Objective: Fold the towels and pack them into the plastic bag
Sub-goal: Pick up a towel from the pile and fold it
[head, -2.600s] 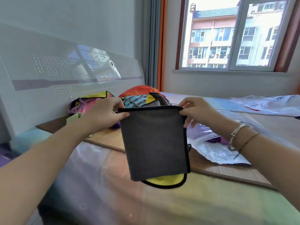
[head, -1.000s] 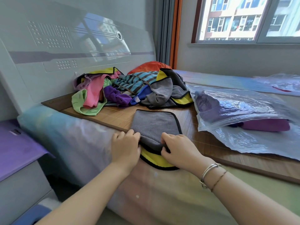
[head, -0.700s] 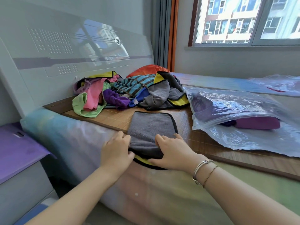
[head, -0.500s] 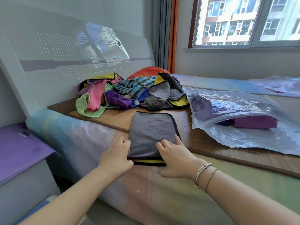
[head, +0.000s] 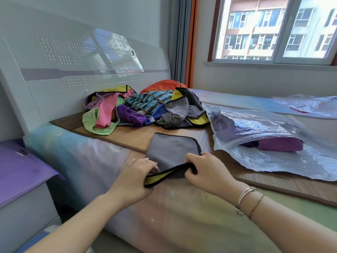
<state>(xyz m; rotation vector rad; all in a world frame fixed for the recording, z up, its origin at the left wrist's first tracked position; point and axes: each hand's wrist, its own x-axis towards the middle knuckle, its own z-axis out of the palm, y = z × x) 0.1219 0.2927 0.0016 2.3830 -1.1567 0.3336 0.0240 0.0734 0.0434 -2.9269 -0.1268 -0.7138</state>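
Both hands, left (head: 135, 177) and right (head: 202, 171), pinched the near edge of the grey, black-trimmed, yellow-backed microfibre towel (head: 171, 150) on the bed's bamboo mat (head: 131, 136); folding well meant lifting both corners evenly onto the far edge.

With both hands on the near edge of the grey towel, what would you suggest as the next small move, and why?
Probably carry the lifted near edge of the grey towel toward its far edge: the left hand and right hand already pinch it, yellow underside showing.

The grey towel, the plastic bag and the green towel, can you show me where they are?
grey towel (head: 171, 148), head view, on its flat grey top.
plastic bag (head: 273, 163), head view, on its clear front part.
green towel (head: 91, 121), head view, on its left fold.
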